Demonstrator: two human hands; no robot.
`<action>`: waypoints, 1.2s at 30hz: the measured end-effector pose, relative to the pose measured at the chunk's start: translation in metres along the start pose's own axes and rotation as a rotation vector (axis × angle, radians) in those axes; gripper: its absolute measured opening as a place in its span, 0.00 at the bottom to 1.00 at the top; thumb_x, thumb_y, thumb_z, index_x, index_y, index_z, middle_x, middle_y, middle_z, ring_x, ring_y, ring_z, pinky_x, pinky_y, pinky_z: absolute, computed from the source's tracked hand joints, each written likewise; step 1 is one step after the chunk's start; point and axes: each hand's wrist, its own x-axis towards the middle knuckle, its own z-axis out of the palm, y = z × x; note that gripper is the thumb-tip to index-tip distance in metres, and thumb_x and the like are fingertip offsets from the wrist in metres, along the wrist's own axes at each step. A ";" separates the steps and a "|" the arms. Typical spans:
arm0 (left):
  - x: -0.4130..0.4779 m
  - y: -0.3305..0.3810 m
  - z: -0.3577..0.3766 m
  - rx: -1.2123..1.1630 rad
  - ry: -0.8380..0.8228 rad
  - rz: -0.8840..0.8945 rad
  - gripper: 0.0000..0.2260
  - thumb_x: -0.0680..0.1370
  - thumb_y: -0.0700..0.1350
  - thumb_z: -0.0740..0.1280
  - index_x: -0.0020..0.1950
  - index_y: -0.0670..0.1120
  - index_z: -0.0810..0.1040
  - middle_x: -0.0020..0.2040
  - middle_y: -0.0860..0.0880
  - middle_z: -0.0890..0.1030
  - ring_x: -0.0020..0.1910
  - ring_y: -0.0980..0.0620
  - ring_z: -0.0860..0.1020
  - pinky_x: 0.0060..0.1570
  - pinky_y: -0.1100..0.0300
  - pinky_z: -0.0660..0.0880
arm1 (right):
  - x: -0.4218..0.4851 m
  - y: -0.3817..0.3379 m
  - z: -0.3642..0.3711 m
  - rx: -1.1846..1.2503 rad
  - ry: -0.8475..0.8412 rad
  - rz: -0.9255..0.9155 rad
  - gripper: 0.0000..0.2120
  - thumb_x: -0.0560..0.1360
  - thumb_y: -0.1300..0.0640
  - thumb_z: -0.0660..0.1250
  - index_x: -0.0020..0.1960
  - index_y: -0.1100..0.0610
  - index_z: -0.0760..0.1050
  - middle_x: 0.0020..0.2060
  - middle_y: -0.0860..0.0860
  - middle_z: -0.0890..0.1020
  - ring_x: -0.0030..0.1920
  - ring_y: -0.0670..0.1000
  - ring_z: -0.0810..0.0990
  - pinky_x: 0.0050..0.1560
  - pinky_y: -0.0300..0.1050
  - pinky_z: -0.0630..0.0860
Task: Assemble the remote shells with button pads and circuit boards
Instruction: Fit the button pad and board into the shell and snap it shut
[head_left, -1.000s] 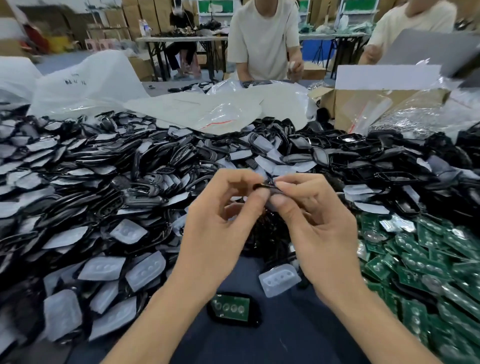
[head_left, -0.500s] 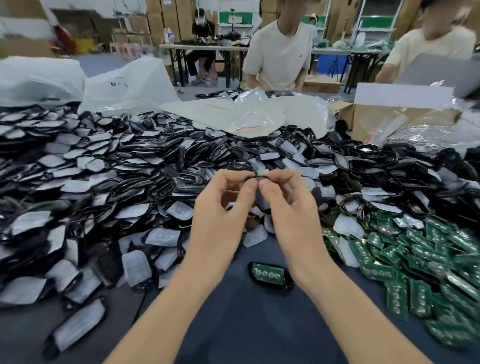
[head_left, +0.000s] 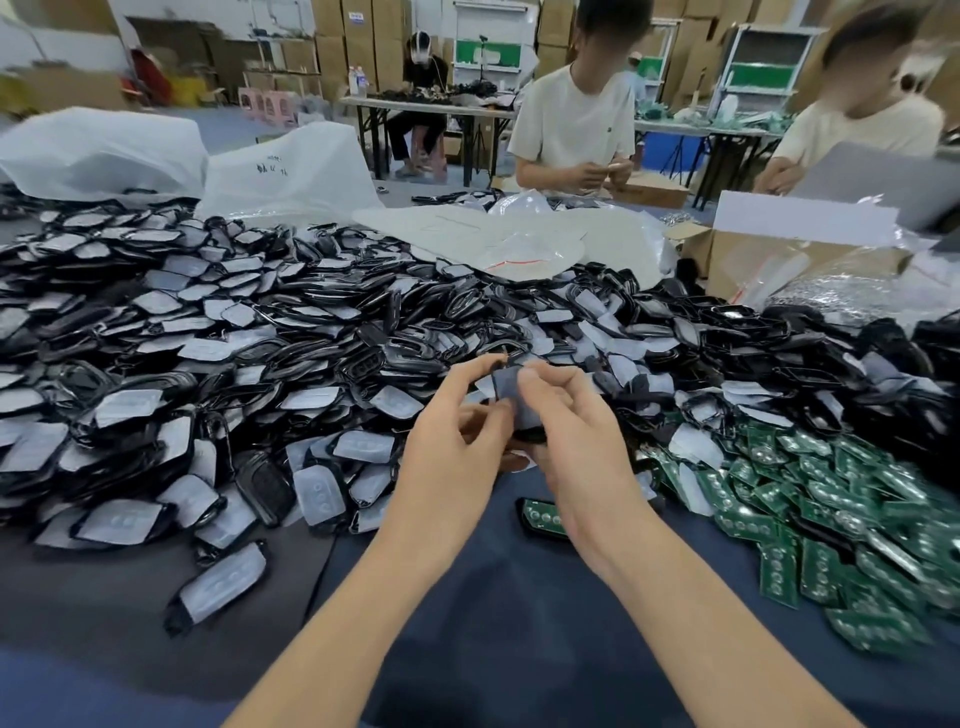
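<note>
Both my hands meet above the table's middle and hold one black remote shell (head_left: 511, 397) between them. My left hand (head_left: 457, 447) pinches its left side with thumb and fingers. My right hand (head_left: 576, 441) grips its right side, thumb on top. A large heap of black shells with translucent button pads (head_left: 234, 364) covers the left and back of the table. A pile of green circuit boards (head_left: 841, 519) lies at the right. One shell with a green board in it (head_left: 543, 517) lies on the cloth just below my right hand.
The table is covered with a dark blue cloth (head_left: 493, 634). White plastic bags (head_left: 291, 171) and a cardboard box (head_left: 795, 260) stand at the back. Two people in pale shirts (head_left: 576, 119) work across the table.
My hands have turned the shell so its flat face shows more. The view has tilted up and shifted, so the piles sit lower and the people across show more.
</note>
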 end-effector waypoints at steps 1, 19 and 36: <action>-0.001 -0.001 -0.001 -0.009 0.015 -0.015 0.15 0.83 0.40 0.65 0.61 0.62 0.76 0.41 0.48 0.85 0.42 0.48 0.85 0.40 0.60 0.82 | 0.000 0.001 -0.006 -0.155 0.001 -0.067 0.06 0.83 0.48 0.65 0.51 0.48 0.78 0.42 0.42 0.82 0.44 0.44 0.81 0.43 0.37 0.77; -0.002 -0.020 -0.021 0.079 0.038 -0.160 0.15 0.83 0.42 0.65 0.65 0.59 0.74 0.39 0.50 0.85 0.41 0.43 0.85 0.40 0.56 0.81 | 0.003 -0.012 -0.055 -1.457 -0.534 0.077 0.11 0.81 0.46 0.67 0.55 0.53 0.79 0.48 0.46 0.79 0.51 0.49 0.80 0.54 0.47 0.77; 0.028 -0.034 0.015 0.347 -0.317 -0.062 0.16 0.84 0.45 0.62 0.61 0.67 0.78 0.37 0.64 0.77 0.31 0.61 0.71 0.36 0.65 0.69 | 0.048 -0.006 -0.080 0.077 -0.062 0.246 0.11 0.85 0.56 0.61 0.58 0.62 0.78 0.50 0.56 0.88 0.46 0.56 0.88 0.39 0.45 0.83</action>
